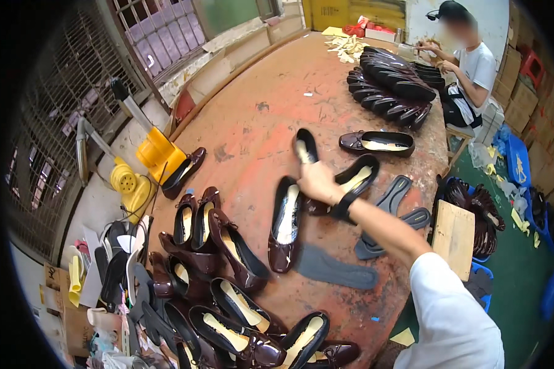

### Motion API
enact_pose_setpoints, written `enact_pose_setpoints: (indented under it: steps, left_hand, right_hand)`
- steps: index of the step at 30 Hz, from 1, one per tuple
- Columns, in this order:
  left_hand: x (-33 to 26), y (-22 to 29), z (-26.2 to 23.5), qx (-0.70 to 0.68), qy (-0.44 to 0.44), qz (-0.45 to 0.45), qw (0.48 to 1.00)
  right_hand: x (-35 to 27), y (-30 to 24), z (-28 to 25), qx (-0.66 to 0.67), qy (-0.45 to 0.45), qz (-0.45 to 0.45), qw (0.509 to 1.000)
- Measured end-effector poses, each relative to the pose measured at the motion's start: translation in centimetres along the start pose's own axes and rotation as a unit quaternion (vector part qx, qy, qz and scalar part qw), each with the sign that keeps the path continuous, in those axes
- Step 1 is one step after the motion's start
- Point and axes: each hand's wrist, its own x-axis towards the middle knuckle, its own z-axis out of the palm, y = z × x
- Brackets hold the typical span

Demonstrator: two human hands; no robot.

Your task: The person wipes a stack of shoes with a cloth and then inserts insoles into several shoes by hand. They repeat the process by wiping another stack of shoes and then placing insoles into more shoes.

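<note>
One outstretched right hand (317,181) clamps a dark shoe (305,146) above the table (258,92).

Brown cardboard boxes (518,98) are stacked at the far right, behind the seated person. A yellow carton (328,12) stands at the far end, past the table. At the near left, a brown box (60,310) with a dark printed mark sits low by the floor.
</note>
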Motion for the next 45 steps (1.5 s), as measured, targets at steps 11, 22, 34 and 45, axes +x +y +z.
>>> enact_pose_setpoints:
  steps: [11,22,34,45]
  left_hand:
    - [-2.8,-0.9,-0.8,-0.010,0.051,0.013,0.999]
    - [-6.2,-6.4,-0.6,-0.048,0.000,-0.009,0.999]
    - [-13.6,4.2,8.6,-0.488,-0.081,-0.022,0.869]
    - [-22.1,-10.8,2.7,-0.644,-0.187,-0.308,0.676]
  right_hand:
    - [-3.6,-0.5,-8.4,-0.051,0.026,-0.248,0.967]
    - [-3.7,19.0,-8.9,-0.064,0.195,-0.109,0.973]
    - [-36.2,-8.5,-13.3,0.380,-0.114,-0.571,0.718]
    - [-25.5,10.1,0.1,-0.055,0.053,-0.272,0.959]
